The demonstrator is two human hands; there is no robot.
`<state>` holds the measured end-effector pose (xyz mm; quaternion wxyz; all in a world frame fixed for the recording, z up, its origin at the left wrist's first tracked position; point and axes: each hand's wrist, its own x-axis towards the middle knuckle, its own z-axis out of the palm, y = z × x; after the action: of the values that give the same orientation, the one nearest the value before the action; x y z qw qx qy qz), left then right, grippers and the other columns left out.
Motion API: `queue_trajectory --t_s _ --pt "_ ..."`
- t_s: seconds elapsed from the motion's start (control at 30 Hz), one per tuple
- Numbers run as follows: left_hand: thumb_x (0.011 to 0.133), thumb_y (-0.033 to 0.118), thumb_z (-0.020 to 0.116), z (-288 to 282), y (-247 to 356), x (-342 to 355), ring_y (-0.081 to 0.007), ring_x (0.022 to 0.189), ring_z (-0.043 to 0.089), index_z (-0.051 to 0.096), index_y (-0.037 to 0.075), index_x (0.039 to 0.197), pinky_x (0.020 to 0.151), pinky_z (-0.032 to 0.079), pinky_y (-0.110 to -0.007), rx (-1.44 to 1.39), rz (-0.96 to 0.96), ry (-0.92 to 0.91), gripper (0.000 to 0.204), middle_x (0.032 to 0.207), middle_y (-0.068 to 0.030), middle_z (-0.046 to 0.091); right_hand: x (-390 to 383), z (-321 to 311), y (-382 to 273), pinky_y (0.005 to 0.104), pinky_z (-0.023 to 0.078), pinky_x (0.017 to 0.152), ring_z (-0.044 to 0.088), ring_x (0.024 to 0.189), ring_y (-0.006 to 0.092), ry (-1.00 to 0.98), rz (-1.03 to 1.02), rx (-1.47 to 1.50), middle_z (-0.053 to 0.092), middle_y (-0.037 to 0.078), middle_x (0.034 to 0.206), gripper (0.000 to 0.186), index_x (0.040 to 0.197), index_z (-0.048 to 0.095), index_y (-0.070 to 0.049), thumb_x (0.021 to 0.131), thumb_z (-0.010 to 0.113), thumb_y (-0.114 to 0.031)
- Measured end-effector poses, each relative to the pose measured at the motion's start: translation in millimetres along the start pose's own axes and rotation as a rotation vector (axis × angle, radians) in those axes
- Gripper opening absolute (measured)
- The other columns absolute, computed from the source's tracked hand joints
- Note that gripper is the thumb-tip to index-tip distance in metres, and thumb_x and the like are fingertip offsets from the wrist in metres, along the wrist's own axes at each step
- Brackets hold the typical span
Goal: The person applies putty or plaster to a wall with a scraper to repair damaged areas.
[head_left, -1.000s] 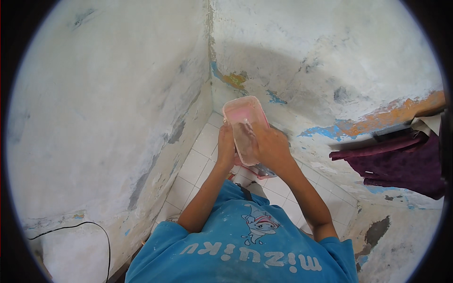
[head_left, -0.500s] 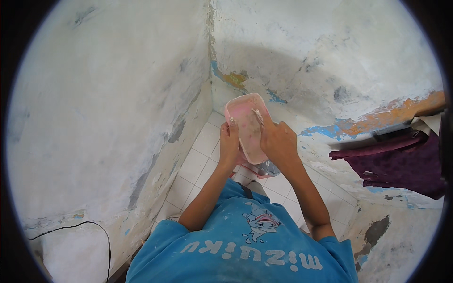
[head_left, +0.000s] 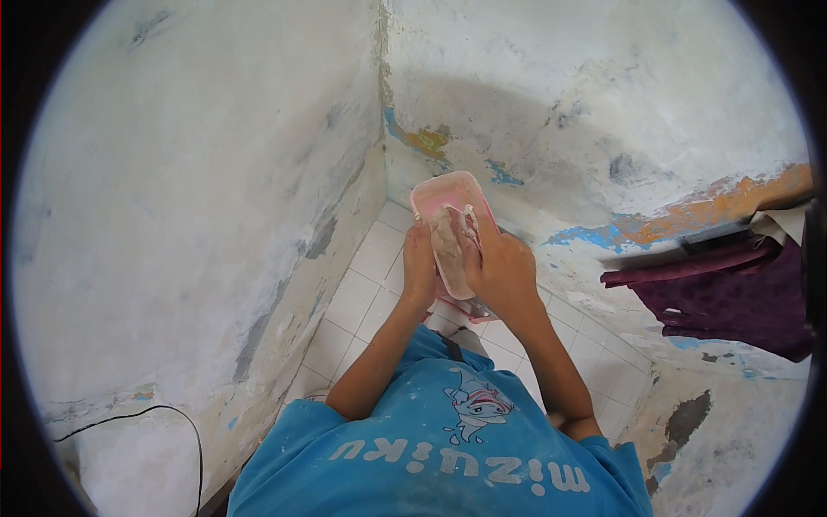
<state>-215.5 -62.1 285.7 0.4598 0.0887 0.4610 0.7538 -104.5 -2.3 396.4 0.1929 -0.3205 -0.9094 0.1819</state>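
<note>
A shallow pink plastic tub (head_left: pixel 448 184), smeared with pale putty, is held up in front of my body. My left hand (head_left: pixel 419 265) grips its left side, with the thumb on the rim. Over the tub's right part, my right hand (head_left: pixel 506 274) is closed on a flat tool (head_left: pixel 451 246) coated in putty, which looks like a scraper. Its far edge carries a white lump of paste, and my fingers hide much of its shape.
Two patchy walls meet in a corner ahead; the right wall (head_left: pixel 551 129) shows blue and orange peeling paint. White floor tiles (head_left: pixel 375 250) lie below. A purple cloth (head_left: pixel 724 297) hangs at the right. A black cable (head_left: pixel 196 439) curves at the lower left.
My right hand has moved slightly left and turned, bringing the flat putty-coated tool broadside across the tub. My left hand and the tub have barely moved.
</note>
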Motion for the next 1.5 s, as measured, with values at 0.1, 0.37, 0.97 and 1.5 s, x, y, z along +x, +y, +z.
queue_trajectory --t_s 0.1,0.37,0.97,1.5 --pt "0.108 0.056 0.033 -2 0 0 -0.0209 0.124 0.057 0.043 0.004 0.146 0.105 0.046 -0.035 -0.001 0.003 -0.079 0.065 0.137 -0.0112 0.057 5 -11 -3 0.0505 0.052 0.064 0.066 0.068 0.0400 -0.049 0.000 -0.038 0.066 0.021 0.075 0.038 0.123 0.058 -0.001 0.088 0.059 -0.014" --pt "0.108 0.055 0.031 4 4 -4 -0.0213 0.128 0.054 0.041 0.004 0.148 0.109 0.044 -0.036 -0.018 0.041 -0.150 0.066 0.140 -0.0119 0.054 6 -12 -2 0.0532 0.051 0.067 0.066 0.073 0.0405 -0.056 0.054 0.020 0.066 0.021 0.076 0.040 0.127 0.056 -0.003 0.089 0.058 -0.015" --pt "0.109 0.054 0.029 16 -7 -7 -0.0203 0.125 0.055 0.044 0.003 0.145 0.108 0.044 -0.036 -0.013 0.002 -0.085 0.064 0.135 -0.0110 0.057 5 -19 21 0.0521 0.052 0.063 0.066 0.066 0.0432 -0.079 0.055 0.119 0.067 0.021 0.074 0.044 0.130 0.056 -0.002 0.090 0.062 -0.020" --pt "0.109 0.055 0.023 66 -43 12 -0.0236 0.134 0.050 0.035 0.004 0.152 0.114 0.039 -0.038 -0.018 0.079 -0.013 0.068 0.148 -0.0134 0.048 24 -41 78 0.0539 0.051 0.063 0.066 0.068 0.0445 -0.171 -0.077 0.082 0.067 0.023 0.074 0.041 0.126 0.056 -0.001 0.091 0.060 -0.023"
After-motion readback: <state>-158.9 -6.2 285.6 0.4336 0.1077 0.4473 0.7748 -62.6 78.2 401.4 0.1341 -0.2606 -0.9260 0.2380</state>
